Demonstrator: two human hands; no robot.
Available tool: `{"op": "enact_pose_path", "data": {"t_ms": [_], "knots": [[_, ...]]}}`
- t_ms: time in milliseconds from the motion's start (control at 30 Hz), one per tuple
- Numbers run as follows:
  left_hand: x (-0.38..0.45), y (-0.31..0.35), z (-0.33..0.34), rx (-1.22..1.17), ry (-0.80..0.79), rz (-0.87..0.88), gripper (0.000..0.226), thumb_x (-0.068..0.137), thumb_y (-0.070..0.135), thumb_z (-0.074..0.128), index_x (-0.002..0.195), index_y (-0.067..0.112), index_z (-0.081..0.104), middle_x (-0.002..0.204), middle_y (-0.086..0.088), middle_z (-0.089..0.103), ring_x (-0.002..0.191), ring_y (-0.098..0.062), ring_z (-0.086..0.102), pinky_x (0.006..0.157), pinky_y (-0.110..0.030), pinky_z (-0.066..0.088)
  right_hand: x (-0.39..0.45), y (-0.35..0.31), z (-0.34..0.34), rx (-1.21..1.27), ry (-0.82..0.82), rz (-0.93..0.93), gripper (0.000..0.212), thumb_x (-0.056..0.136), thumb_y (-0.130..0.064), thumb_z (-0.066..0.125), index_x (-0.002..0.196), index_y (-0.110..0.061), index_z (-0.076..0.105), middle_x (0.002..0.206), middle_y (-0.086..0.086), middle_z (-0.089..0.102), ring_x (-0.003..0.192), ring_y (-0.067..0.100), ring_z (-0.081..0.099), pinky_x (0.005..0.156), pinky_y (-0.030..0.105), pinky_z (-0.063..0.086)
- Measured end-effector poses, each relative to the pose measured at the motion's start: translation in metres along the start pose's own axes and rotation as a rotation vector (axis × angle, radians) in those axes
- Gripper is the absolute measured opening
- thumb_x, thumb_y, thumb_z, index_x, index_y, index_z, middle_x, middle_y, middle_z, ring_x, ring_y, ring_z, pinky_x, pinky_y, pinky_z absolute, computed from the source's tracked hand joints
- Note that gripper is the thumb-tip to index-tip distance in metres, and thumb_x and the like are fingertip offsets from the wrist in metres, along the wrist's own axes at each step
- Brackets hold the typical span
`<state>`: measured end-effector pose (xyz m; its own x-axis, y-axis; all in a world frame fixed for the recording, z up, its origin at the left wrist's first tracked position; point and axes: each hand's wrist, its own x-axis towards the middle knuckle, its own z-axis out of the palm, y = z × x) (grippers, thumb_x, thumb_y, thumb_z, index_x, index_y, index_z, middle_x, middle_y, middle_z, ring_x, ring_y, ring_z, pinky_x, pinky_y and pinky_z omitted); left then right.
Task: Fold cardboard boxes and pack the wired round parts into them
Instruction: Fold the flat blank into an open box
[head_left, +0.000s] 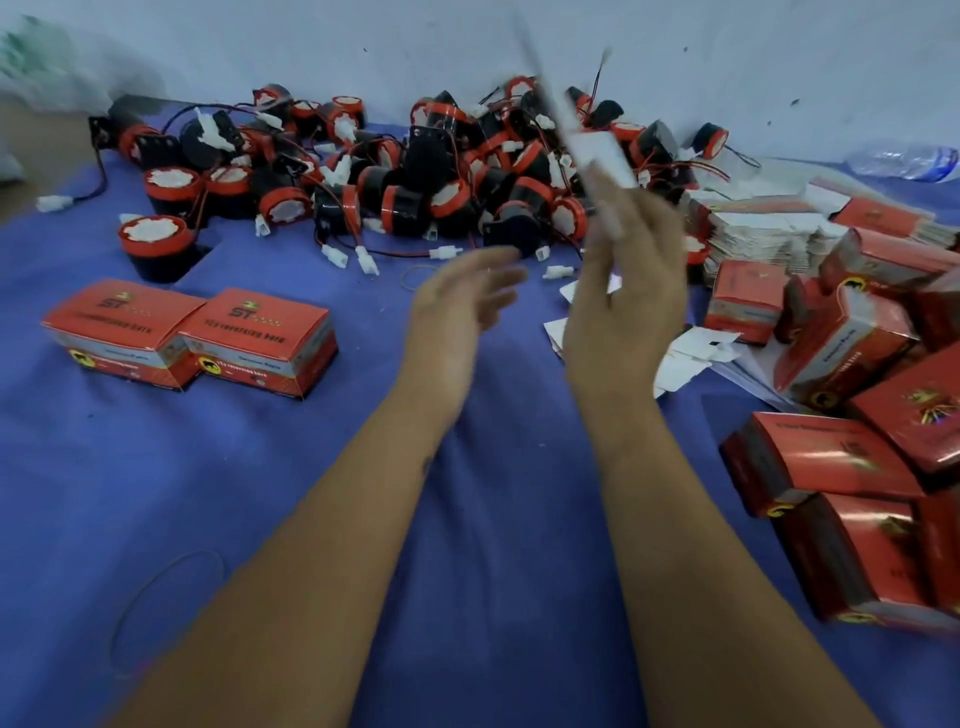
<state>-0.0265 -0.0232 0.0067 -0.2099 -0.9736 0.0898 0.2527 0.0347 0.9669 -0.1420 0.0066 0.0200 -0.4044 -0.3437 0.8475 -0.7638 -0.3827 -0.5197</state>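
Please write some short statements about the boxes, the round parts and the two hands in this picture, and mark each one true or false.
1. The right hand holds up a flat box blank. True.
2. The left hand grips a round part. False: its fingers are straight and it holds nothing.
3. Two folded red boxes stand side by side on the left of the blue cloth. True.
4. The round parts lie in a pile by the wall. True.
5. The stack of flat blanks lies on the left of the cloth. False: it lies on the right, behind tumbled red boxes.
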Motion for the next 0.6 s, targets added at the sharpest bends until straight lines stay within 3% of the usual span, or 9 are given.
{"op": "enact_pose_path", "data": {"t_ms": [67,133,233,300,367,467,533,600], "knots": [[0.004,0.007,-0.013,-0.394,0.07,-0.096,0.043,0.106,0.039,0.036,0.126,0.013,0.063,0.106,-0.007,0.073,0.095,-0.024,0.072,0.089,-0.043,0.057,-0.014,-0.005,0.011,0.02,-0.227,0.028,0.04,0.089,0.009,0.049,0.121,-0.006,0.067,0.123,0.018,0.059,0.112,0.017,0.054,0.095,0.021,0.043],[0.008,0.009,-0.028,-0.626,0.105,-0.076,0.056,0.103,0.055,0.027,0.126,0.014,0.057,0.099,-0.01,0.067,0.085,-0.028,0.069,0.081,-0.047,0.058,-0.019,-0.002,0.016,0.03,-0.451,0.056,0.042,0.085,0.012,0.046,0.117,-0.002,0.068,0.128,0.019,0.059,0.116,0.02,0.053,0.098,0.009,0.034],[0.013,0.01,-0.034,-0.578,0.131,-0.074,0.053,0.102,0.056,0.03,0.119,0.022,0.067,0.107,-0.009,0.073,0.103,-0.032,0.067,0.085,-0.049,0.058,-0.023,0.001,0.014,-0.024,-0.731,0.097,0.059,0.079,0.019,0.042,0.125,-0.009,0.065,0.135,0.009,0.057,0.127,0.023,0.049,0.097,-0.005,0.02],[0.015,0.008,-0.034,-0.494,0.153,-0.073,0.035,0.104,0.042,0.036,0.111,0.04,0.07,0.105,-0.002,0.075,0.109,-0.031,0.066,0.088,-0.051,0.056,-0.025,0.0,0.013,-0.033,-0.869,0.122,0.061,0.077,0.007,0.047,0.131,-0.015,0.061,0.14,0.0,0.053,0.13,0.013,0.044,0.097,-0.004,0.022],[0.015,0.007,-0.034,-0.456,0.169,-0.056,0.032,0.104,0.028,0.038,0.124,0.042,0.058,0.112,-0.002,0.073,0.11,-0.028,0.066,0.085,-0.052,0.056,-0.025,-0.002,0.011,0.057,-0.937,0.192,0.054,0.078,-0.015,0.052,0.131,-0.017,0.06,0.133,-0.007,0.056,0.12,0.004,0.046,0.092,0.003,0.03],[0.015,0.006,-0.032,-0.412,0.179,0.006,0.035,0.104,0.019,0.036,0.137,0.026,0.045,0.118,-0.004,0.068,0.103,-0.022,0.069,0.08,-0.043,0.06,-0.025,-0.006,0.012,0.136,-0.936,0.26,0.042,0.085,-0.039,0.058,0.122,-0.023,0.064,0.116,-0.013,0.06,0.104,-0.001,0.049,0.084,0.008,0.038],[0.016,0.004,-0.032,-0.386,0.172,0.041,0.035,0.105,0.021,0.034,0.138,0.023,0.044,0.117,-0.004,0.068,0.102,-0.02,0.069,0.077,-0.039,0.059,-0.027,-0.005,0.014,0.042,-0.921,0.207,0.035,0.09,-0.043,0.061,0.12,-0.026,0.064,0.113,-0.012,0.062,0.099,0.002,0.052,0.082,0.018,0.043],[0.016,0.002,-0.032,-0.348,0.161,0.047,0.033,0.106,0.028,0.033,0.137,0.027,0.044,0.12,-0.002,0.067,0.106,-0.021,0.069,0.078,-0.044,0.06,-0.027,-0.005,0.014,0.029,-0.888,0.225,0.024,0.095,-0.038,0.057,0.114,-0.026,0.067,0.1,-0.013,0.067,0.088,0.004,0.055,0.075,0.027,0.046]]}}
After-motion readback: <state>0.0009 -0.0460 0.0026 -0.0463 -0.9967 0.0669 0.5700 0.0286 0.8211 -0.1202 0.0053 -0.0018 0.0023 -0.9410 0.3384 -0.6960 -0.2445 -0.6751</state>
